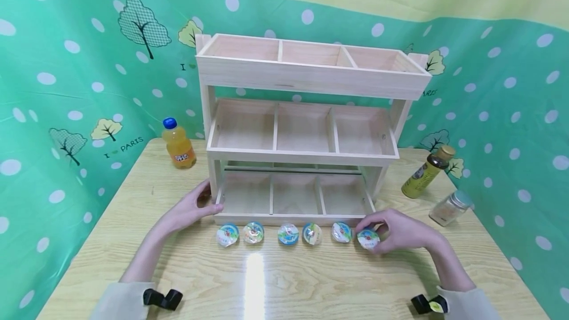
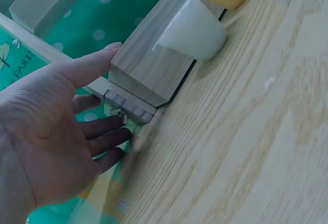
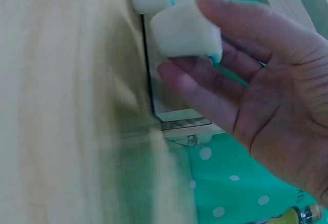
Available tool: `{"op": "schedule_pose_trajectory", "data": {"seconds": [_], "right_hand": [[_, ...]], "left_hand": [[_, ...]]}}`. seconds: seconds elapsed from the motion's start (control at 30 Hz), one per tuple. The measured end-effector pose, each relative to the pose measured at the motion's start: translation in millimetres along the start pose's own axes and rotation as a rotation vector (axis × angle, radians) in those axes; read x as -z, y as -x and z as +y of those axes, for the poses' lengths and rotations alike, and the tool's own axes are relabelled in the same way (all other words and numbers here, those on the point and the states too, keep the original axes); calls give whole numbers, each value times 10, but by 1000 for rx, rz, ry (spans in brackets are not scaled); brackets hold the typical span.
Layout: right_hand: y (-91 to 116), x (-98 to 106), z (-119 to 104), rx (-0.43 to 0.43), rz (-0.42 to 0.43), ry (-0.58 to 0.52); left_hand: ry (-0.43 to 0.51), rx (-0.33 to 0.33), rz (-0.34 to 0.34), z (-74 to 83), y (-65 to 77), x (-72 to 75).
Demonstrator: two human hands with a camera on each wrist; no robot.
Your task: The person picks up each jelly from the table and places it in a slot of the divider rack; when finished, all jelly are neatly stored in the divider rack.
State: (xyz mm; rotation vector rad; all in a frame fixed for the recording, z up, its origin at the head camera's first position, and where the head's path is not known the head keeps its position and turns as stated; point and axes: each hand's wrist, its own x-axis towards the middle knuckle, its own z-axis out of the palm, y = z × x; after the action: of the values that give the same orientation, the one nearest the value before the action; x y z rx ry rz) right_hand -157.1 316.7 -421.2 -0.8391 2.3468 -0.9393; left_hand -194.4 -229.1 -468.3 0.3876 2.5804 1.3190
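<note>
Nearest the camera are two pale sleeves [image 1: 117,302], low at the near side of the surface [image 1: 320,288]. At the right end of the row of small cups [image 1: 288,234], the right hand [image 1: 402,229] pinches the last cup [image 1: 368,239], thumb near, fingers far. Its lid faces up, axis roughly upright; whether its base touches down, I cannot tell. The wooden rack [image 1: 311,79] lies just beyond. The left hand [image 1: 188,211], well left of that cup, has loosely spread fingers, thumb against the rack's left end.
</note>
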Motion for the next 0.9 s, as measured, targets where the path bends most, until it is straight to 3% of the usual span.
{"op": "schedule_pose_trajectory", "data": {"seconds": [0.2,0.43,0.63,0.9], "right_hand": [[-95,141,-132,64,14,-40],[-504,171,-258,158,60,-202],[-844,113,-342,92,137,-247],[-1256,-5,-441,-42,143,-259]], "left_hand": [[3,5,-4,-12,-14,-11],[18,15,-11,-10,-11,1],[35,16,-21,3,-20,-4],[37,18,-18,1,3,13]]}}
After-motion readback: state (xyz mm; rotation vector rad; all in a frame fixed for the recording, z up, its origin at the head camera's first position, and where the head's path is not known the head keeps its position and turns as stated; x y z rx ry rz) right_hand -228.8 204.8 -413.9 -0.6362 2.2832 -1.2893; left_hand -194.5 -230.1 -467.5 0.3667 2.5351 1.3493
